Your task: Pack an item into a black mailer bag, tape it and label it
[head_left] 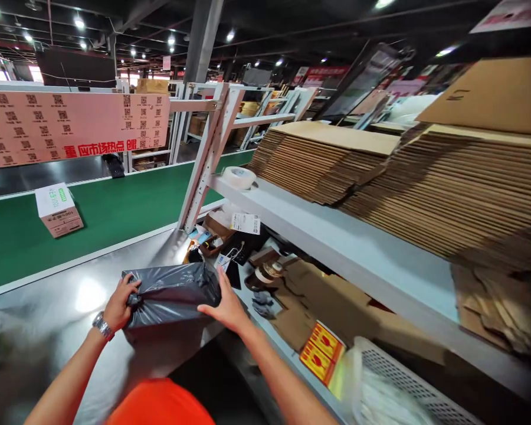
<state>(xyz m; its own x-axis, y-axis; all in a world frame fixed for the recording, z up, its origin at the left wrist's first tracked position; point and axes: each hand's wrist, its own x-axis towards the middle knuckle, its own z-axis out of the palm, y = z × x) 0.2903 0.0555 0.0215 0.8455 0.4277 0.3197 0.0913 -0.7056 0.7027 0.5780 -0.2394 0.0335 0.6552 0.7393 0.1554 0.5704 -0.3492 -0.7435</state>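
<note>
A box-shaped package (172, 289) wrapped in shiny black plastic is held between my two hands, over the edge of the metal worktop. My left hand (120, 304) grips its left end, with fingers curled over the bunched plastic there. At the opposite end, my right hand (225, 302) presses against the package, its thumb along the near side and its fingers at the far corner. The underside of the package is in shadow. A watch (103, 326) is on my left wrist.
Beyond the metal worktop (66, 283), a small carton (59, 209) sits on a green conveyor belt (128, 198). Flattened cardboard (318, 162) and a tape roll (239, 177) rest on the shelf at right. Below are red-yellow labels (322, 353) and a white basket (393, 383).
</note>
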